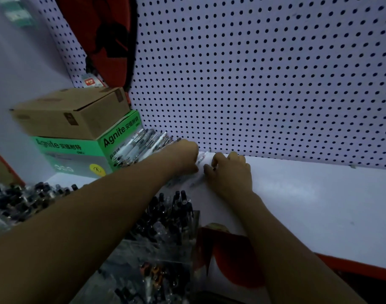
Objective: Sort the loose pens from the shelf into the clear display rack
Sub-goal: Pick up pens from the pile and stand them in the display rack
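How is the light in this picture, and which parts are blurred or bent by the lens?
Head view: dim, bluish light; white perforated back panel curves from wide-angle distortion; clear plastic pen rack and brown cardboard box are blurred; both hands, left and right, look soft.

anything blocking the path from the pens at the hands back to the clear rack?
Nothing visible. The left hand and right hand are on loose pens at the back of the white shelf. The clear display rack sits directly nearer, already crowded with pens; bare shelf lies between. The green box stands off to the left.
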`<state>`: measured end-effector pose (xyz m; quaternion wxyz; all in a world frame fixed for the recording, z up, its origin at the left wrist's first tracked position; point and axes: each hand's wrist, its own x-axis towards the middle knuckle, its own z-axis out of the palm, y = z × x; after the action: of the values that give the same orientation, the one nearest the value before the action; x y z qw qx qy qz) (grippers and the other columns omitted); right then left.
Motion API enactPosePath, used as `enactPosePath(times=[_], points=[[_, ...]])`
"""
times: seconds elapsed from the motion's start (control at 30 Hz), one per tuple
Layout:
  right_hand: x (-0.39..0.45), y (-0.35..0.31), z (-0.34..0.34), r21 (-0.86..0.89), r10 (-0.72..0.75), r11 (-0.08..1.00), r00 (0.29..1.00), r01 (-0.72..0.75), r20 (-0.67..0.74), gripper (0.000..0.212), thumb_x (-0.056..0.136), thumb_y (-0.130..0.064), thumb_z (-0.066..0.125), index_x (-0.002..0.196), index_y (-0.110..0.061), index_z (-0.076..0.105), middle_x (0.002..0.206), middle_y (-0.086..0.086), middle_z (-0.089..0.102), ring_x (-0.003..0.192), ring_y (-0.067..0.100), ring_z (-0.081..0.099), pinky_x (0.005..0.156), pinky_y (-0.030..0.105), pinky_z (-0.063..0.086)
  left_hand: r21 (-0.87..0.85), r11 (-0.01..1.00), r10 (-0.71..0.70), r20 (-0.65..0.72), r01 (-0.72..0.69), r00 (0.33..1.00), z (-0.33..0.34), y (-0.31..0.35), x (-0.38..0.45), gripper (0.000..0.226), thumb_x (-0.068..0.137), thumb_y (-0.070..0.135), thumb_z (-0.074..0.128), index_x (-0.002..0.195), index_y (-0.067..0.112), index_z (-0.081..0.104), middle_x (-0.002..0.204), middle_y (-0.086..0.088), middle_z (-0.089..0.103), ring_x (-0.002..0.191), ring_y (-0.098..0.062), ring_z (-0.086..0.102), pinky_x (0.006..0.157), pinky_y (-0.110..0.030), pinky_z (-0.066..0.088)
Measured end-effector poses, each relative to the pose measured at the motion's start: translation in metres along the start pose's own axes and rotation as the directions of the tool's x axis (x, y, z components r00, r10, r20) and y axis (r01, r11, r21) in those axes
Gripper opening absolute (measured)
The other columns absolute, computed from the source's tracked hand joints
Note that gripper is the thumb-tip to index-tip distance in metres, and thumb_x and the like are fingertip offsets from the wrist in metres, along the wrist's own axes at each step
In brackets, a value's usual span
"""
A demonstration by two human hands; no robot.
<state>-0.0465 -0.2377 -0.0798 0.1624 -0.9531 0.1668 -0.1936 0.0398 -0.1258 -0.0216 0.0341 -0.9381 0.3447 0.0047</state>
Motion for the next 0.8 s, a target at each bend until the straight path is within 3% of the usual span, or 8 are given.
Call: enactPosePath(times=[0.07,0.17,0.37,0.5,0.63,0.7,0.73,0.8], points=[[0.002,-0.003,-0.004,-0.015,0.037,0.999,0.999,-0.037,0.029,0.035,0.092,-0.04,0.051,0.118,-0.018,0.056,0.118,0.011,0.054,0.11,0.029,0.048,0.088,0.037,0.038,0.016,1.0,0.012,0.009,-0.012,1.0,0.003,0.002,0.0,0.027,0.086,0.022,0.066,0.068,0.012,0.048,0.073,-0.005,0.051,0.071,-0.022,0.052,0.073,-0.037,0.051],[0.005,-0.009,-0.012,0.011,0.169,0.985,0.979,-0.172,0.11,0.04,0.09,-0.03,0.058,0.124,-0.011,0.048,0.122,0.013,0.052,0.105,0.03,0.057,0.078,0.033,0.04,-0.011,1.0,0.004,0.024,-0.004,1.0,0.007,0.004,-0.002,0.037,0.088,0.018,0.061,0.06,0.014,0.038,0.062,-0.005,0.042,0.055,-0.016,0.041,0.061,-0.032,0.042],[0.008,-0.012,-0.019,0.109,0.26,0.956,0.96,-0.271,0.108,0.035,0.087,-0.012,0.064,0.115,-0.005,0.044,0.11,0.015,0.058,0.079,0.023,0.051,0.067,0.03,0.041,-0.367,0.927,-0.133,-0.125,0.079,0.983,-0.003,0.004,-0.003,0.041,0.089,0.023,0.057,0.059,0.012,0.033,0.055,-0.002,0.031,0.048,-0.016,0.027,0.049,-0.025,0.023],[0.004,-0.005,-0.023,0.104,0.306,0.944,0.949,-0.312,0.077,0.038,0.087,-0.015,0.067,0.116,-0.006,0.045,0.114,0.015,0.055,0.084,0.024,0.053,0.07,0.029,0.041,-0.442,0.895,-0.131,-0.137,0.058,0.982,-0.007,0.005,-0.007,0.027,0.085,0.014,0.056,0.064,0.012,0.039,0.06,-0.005,0.037,0.053,-0.019,0.033,0.054,-0.025,0.029],[0.002,-0.006,-0.023,0.095,0.192,0.976,0.981,-0.195,0.035,0.034,0.089,-0.006,0.062,0.118,-0.002,0.044,0.116,0.019,0.048,0.078,0.024,0.05,0.07,0.028,0.042,-0.44,0.896,-0.104,-0.084,0.056,0.991,-0.008,0.008,-0.011,0.013,0.086,0.011,0.056,0.075,0.01,0.049,0.069,-0.011,0.048,0.06,-0.019,0.044,0.056,-0.025,0.037],[0.003,-0.008,-0.023,0.133,0.168,0.975,0.984,-0.176,0.066,0.023,0.09,-0.004,0.06,0.109,-0.002,0.048,0.104,0.014,0.05,0.071,0.017,0.048,0.067,0.025,0.041,-0.418,0.907,-0.092,-0.093,0.045,0.991,-0.009,0.008,-0.013,0.012,0.087,0.014,0.058,0.077,0.01,0.052,0.072,-0.011,0.052,0.064,-0.02,0.048,0.06,-0.026,0.041],[0.004,-0.008,-0.024,0.146,0.173,0.972,0.981,-0.185,0.087,0.011,0.09,-0.003,0.059,0.095,-0.004,0.049,0.091,0.007,0.049,0.064,0.012,0.043,0.062,0.022,0.039,-0.405,0.914,-0.081,-0.092,0.037,0.992,-0.01,0.008,-0.014,0.012,0.088,0.015,0.059,0.079,0.01,0.052,0.073,-0.011,0.053,0.065,-0.021,0.048,0.061,-0.026,0.041],[0.006,-0.004,-0.021,0.176,0.197,0.961,0.974,-0.215,0.116,0.029,0.09,-0.002,0.057,0.07,-0.012,0.038,0.073,0.001,0.04,0.057,0.01,0.036,0.055,0.02,0.036,-0.353,0.935,-0.063,-0.076,0.033,0.995,-0.013,0.008,-0.016,0.01,0.088,0.016,0.059,0.085,0.009,0.052,0.079,-0.01,0.054,0.069,-0.022,0.046,0.059,-0.028,0.037]])
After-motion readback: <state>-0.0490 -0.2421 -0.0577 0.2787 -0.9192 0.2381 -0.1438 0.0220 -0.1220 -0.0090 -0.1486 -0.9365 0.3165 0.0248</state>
